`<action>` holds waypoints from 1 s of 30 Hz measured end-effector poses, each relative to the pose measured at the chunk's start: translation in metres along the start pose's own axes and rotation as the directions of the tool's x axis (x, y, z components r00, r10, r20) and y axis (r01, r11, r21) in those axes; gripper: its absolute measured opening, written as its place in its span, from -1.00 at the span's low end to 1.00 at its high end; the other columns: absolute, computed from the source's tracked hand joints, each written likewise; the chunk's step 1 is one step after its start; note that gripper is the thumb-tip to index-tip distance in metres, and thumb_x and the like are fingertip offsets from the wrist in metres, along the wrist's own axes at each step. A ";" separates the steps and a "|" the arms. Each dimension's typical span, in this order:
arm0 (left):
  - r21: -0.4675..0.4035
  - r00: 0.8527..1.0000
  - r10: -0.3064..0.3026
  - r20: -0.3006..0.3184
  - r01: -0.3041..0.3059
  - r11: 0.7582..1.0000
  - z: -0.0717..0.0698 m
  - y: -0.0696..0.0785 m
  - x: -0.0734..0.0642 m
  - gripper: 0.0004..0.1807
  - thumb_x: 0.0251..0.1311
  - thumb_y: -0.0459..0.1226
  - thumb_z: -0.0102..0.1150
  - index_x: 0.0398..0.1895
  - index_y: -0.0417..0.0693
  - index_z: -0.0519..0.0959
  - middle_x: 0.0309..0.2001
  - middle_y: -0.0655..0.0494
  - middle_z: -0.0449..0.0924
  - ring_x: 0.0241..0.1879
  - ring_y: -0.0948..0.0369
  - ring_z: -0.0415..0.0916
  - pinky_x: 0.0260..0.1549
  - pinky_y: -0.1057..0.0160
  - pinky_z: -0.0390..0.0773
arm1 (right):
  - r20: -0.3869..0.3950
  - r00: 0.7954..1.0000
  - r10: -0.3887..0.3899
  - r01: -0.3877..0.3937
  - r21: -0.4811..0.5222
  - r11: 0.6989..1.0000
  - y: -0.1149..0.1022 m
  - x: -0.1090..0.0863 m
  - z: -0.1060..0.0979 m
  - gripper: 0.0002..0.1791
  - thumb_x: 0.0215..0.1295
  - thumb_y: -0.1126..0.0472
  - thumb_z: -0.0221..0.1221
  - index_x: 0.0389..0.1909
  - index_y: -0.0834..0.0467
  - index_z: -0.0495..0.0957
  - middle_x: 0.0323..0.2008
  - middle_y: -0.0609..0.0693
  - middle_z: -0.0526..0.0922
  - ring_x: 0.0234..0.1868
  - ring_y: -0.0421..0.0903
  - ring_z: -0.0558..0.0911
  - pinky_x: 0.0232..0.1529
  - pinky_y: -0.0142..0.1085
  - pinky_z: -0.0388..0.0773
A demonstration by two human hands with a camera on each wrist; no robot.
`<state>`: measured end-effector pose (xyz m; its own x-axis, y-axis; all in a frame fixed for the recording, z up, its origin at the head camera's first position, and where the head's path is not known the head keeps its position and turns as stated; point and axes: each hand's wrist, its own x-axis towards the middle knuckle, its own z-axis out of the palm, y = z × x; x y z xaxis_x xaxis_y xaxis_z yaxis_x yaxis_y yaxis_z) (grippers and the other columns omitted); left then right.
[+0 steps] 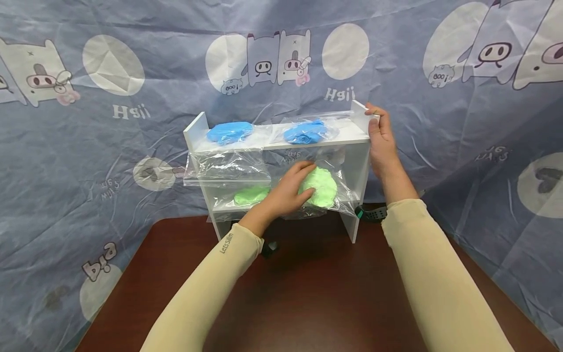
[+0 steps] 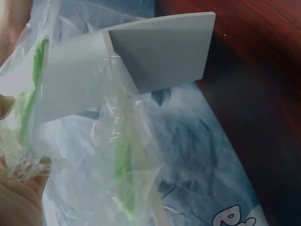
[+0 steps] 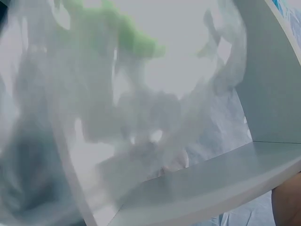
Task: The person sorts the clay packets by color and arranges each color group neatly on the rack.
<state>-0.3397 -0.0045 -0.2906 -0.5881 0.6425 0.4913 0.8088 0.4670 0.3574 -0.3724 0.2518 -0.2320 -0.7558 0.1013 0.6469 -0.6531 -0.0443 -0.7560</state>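
In the head view my left hand pinches a clear plastic bag holding a flat lump of light green clay-like material, in front of the lower shelf's right half. My right hand grips the upright right end panel of a small white shelf. A second bagged green lump lies on the lower shelf at left. Two bagged blue lumps, one left and one right, lie on the top. Close to the right wrist camera, the clear bag looks blurred.
The shelf stands at the back of a dark red-brown table. A printed grey-blue cloth hangs behind. Empty-looking clear plastic droops over the shelf's front left. A dark strap is by the right leg, and a small dark object is near the left sleeve.
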 end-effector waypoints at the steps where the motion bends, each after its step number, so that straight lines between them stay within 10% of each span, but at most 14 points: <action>1: 0.004 1.000 -0.009 0.004 0.009 1.000 0.002 0.000 0.003 -0.32 0.38 -0.29 0.12 0.50 -0.28 0.17 0.48 -0.17 0.17 0.51 -0.03 0.10 0.48 0.05 0.18 | 0.000 1.000 0.001 -0.001 -0.002 1.000 -0.003 -0.002 0.001 -0.81 0.57 0.13 -0.22 -0.02 -0.07 0.36 0.58 0.08 -0.01 0.57 -0.12 -0.02 0.50 -0.22 -0.10; 24: 0.122 0.976 -0.207 0.073 0.197 0.973 0.033 -0.018 0.051 -0.38 0.38 -0.18 0.16 0.47 -0.08 0.29 0.51 0.01 0.23 0.48 0.08 0.23 0.43 0.13 0.27 | -0.006 1.000 0.015 -0.015 -0.033 0.999 -0.013 -0.007 0.007 -0.82 0.56 0.13 -0.22 -0.02 -0.04 0.34 0.59 0.10 -0.01 0.60 -0.09 -0.03 0.47 -0.31 -0.07; 30: 0.322 0.958 -0.275 0.079 0.236 0.917 0.039 -0.015 0.053 -0.43 0.43 -0.02 0.06 0.46 0.12 0.33 0.53 0.10 0.16 0.49 0.10 0.19 0.48 0.07 0.17 | -0.014 1.000 0.014 -0.014 -0.042 0.999 0.002 0.001 0.001 -0.81 0.56 0.09 -0.23 -0.01 -0.10 0.34 0.59 0.04 0.00 0.59 -0.12 -0.03 0.48 -0.28 -0.08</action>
<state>-0.3831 0.0466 -0.3011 -0.7857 0.5355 0.3098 0.6027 0.7755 0.1880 -0.3740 0.2512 -0.2328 -0.7639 0.1143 0.6351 -0.6396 -0.0039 -0.7687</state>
